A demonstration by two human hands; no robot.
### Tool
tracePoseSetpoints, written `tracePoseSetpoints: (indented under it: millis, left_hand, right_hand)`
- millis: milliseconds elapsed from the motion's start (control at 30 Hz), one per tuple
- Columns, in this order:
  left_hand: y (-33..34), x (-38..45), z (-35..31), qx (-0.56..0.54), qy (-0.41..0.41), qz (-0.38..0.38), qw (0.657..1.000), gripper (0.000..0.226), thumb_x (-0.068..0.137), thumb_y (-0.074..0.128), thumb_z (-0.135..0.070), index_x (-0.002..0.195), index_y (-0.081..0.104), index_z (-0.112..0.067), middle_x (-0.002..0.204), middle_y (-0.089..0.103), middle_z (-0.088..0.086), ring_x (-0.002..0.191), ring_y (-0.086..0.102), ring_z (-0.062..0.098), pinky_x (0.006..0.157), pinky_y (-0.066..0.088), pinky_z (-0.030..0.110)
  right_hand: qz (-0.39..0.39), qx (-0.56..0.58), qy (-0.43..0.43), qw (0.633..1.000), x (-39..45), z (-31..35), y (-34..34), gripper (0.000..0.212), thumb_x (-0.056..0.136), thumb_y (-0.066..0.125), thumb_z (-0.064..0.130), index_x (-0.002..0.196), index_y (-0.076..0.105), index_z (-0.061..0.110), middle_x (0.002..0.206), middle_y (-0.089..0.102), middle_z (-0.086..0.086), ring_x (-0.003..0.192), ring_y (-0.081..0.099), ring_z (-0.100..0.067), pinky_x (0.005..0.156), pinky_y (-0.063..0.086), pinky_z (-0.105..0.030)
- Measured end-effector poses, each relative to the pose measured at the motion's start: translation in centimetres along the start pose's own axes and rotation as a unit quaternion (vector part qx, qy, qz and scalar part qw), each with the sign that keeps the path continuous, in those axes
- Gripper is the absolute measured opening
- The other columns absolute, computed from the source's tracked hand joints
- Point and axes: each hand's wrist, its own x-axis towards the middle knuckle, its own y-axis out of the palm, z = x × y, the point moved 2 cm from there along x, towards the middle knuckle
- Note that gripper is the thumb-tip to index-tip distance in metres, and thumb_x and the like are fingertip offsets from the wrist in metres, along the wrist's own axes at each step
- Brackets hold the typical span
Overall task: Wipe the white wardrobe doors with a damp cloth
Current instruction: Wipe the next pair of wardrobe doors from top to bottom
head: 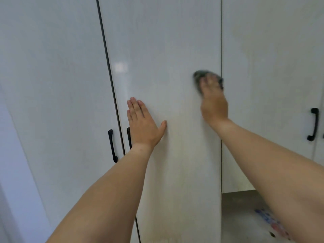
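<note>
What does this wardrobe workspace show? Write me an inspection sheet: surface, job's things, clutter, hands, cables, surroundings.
Surface: middle white door, glossy, with faint yellowish marks low down.
Job's things: dark cloth, blurred, against the middle door near its right edge; left door and right door shut.
Clutter: nothing seen on the doors.
Hands: left hand flat on the middle door, fingers straight; right hand on the cloth, grip too blurred to judge.
Cables: nothing seen.
Surroundings: black handles on the doors, one partly behind the left hand; grey floor lower right with a blurred patterned item.
</note>
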Motion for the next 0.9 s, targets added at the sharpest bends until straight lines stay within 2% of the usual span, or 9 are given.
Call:
tracePoseSetpoints:
  millis: [100, 233, 300, 400, 467, 567, 700, 800, 900]
  left_hand:
    - [0.0, 0.0, -0.1, -0.002, -0.004, 0.000, 1.000, 0.114, 0.084, 0.049, -0.068, 0.154, -0.002, 0.006, 0.162, -0.010, 0.027, 0.151, -0.013, 0.038, 0.124, 0.004, 0.050]
    - [0.1, 0.0, 0.0, -0.004, -0.002, 0.005, 1.000, 0.115, 0.083, 0.053, -0.067, 0.154, -0.002, 0.005, 0.162, -0.011, 0.027, 0.151, -0.013, 0.038, 0.124, 0.003, 0.049]
    - [0.0, 0.0, 0.1, 0.001, 0.005, 0.004, 1.000, 0.115, 0.083, 0.053, -0.067, 0.154, -0.002, 0.005, 0.162, -0.011, 0.026, 0.151, -0.013, 0.038, 0.124, 0.004, 0.049]
    - [-0.2, -0.1, 0.7, -0.001, 0.014, 0.005, 1.000, 0.113, 0.085, 0.053, -0.066, 0.155, -0.002, 0.004, 0.163, -0.010, 0.024, 0.152, -0.012, 0.036, 0.125, 0.006, 0.048]
    - [-0.5, -0.4, 1.5, 0.008, 0.026, -0.004, 1.000, 0.113, 0.085, 0.054, -0.065, 0.155, -0.004, 0.003, 0.163, -0.007, 0.023, 0.152, -0.010, 0.035, 0.125, 0.006, 0.048]
    - [-0.9, -1.7, 4.0, 0.036, 0.021, -0.007, 0.999, 0.117, 0.082, 0.059, -0.063, 0.155, -0.004, 0.004, 0.163, -0.005, 0.025, 0.152, -0.008, 0.036, 0.124, 0.006, 0.049]
    - [-1.2, -4.0, 8.0, 0.073, -0.012, 0.029, 0.997, 0.123, 0.078, 0.062, -0.064, 0.154, -0.005, 0.006, 0.163, -0.006, 0.026, 0.152, -0.008, 0.038, 0.124, 0.004, 0.049]
    - [-1.1, -5.4, 10.2, 0.073, -0.022, 0.063, 0.995, 0.122, 0.079, 0.066, -0.060, 0.154, -0.006, 0.004, 0.163, -0.009, 0.024, 0.152, -0.009, 0.036, 0.125, 0.004, 0.048]
    - [-0.8, -5.7, 10.9, 0.049, -0.022, 0.076, 0.996, 0.119, 0.081, 0.066, -0.056, 0.155, -0.007, 0.003, 0.163, -0.012, 0.022, 0.152, -0.011, 0.033, 0.125, 0.005, 0.045]
  right_hand:
    - [-0.035, 0.023, 0.146, 0.988, -0.9, 1.0, 0.5, 0.059, 0.088, 0.034, -0.008, 0.145, 0.043, 0.001, 0.156, 0.032, -0.020, 0.147, 0.025, -0.035, 0.119, 0.026, -0.045]
    - [0.060, -0.022, -0.150, 0.987, -8.3, 2.5, 1.9, 0.057, 0.088, 0.033, -0.006, 0.142, 0.049, 0.004, 0.152, 0.041, -0.016, 0.143, 0.034, -0.032, 0.114, 0.036, -0.044]
    - [0.069, -0.032, -0.203, 0.976, -6.8, 1.0, 0.9, 0.057, 0.090, 0.033, -0.005, 0.143, 0.050, 0.007, 0.152, 0.042, -0.013, 0.143, 0.035, -0.030, 0.114, 0.037, -0.043]
    - [0.011, 0.024, 0.054, 0.998, -3.0, -0.3, -0.1, 0.060, 0.086, 0.034, -0.009, 0.143, 0.048, 0.004, 0.154, 0.038, -0.015, 0.145, 0.032, -0.031, 0.114, 0.036, -0.045]
    - [-0.020, 0.028, 0.106, 0.994, -3.3, 0.9, 0.6, 0.058, 0.086, 0.036, -0.010, 0.141, 0.049, 0.002, 0.154, 0.038, -0.017, 0.145, 0.030, -0.033, 0.116, 0.033, -0.044]
    - [0.014, 0.008, -0.068, 0.998, -8.8, 4.7, 3.1, 0.055, 0.088, 0.038, -0.009, 0.139, 0.052, 0.002, 0.152, 0.041, -0.015, 0.144, 0.034, -0.032, 0.114, 0.036, -0.045]
    - [0.130, 0.029, -0.283, 0.950, -13.3, 9.5, 5.3, 0.052, 0.091, 0.030, -0.006, 0.136, 0.056, 0.002, 0.148, 0.047, -0.015, 0.141, 0.039, -0.033, 0.112, 0.037, -0.050]
    - [0.146, 0.016, -0.342, 0.928, -9.9, 12.6, 5.7, 0.052, 0.093, 0.025, -0.001, 0.135, 0.057, 0.001, 0.146, 0.048, -0.018, 0.139, 0.041, -0.035, 0.113, 0.038, -0.050]
    - [0.125, 0.022, -0.294, 0.947, -4.3, 16.3, 5.7, 0.057, 0.090, 0.021, 0.003, 0.136, 0.056, 0.002, 0.145, 0.050, -0.017, 0.138, 0.043, -0.034, 0.114, 0.036, -0.048]
